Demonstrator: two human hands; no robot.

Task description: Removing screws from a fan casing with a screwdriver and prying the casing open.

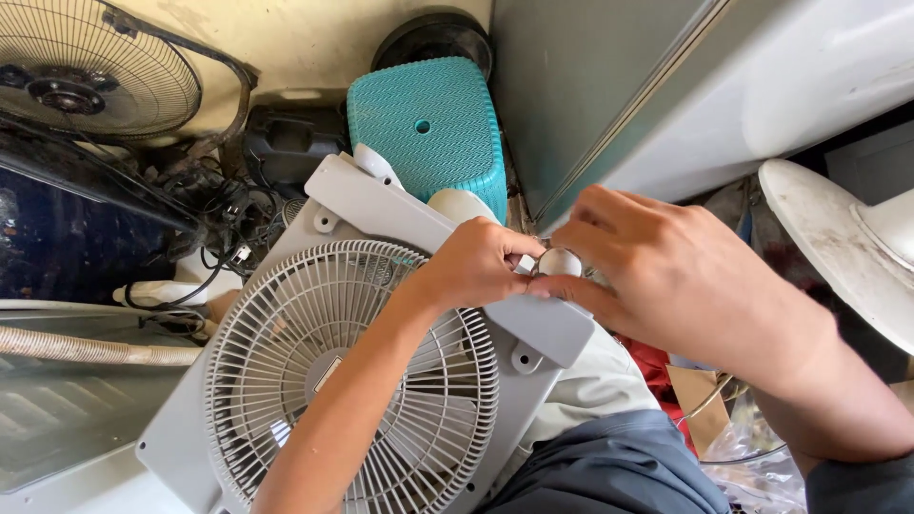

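Note:
A grey square box fan [286, 381] with a round slatted grille rests tilted across my lap. My left hand [471, 266] reaches over the grille and grips the fan's top edge, its fingers curled beside a small round grey knob [559, 262]. My right hand [666, 276] comes in from the right, with thumb and fingers pinched around that knob. Both hands meet at the fan's upper right corner.
A teal plastic stool [428, 119] stands behind the fan. A wire fan guard [90, 67] and tangled black cables [205, 205] lie at upper left. A white fan base [847, 238] sits at right, a grey panel [590, 86] at the back, clear plastic bags [752, 457] at lower right.

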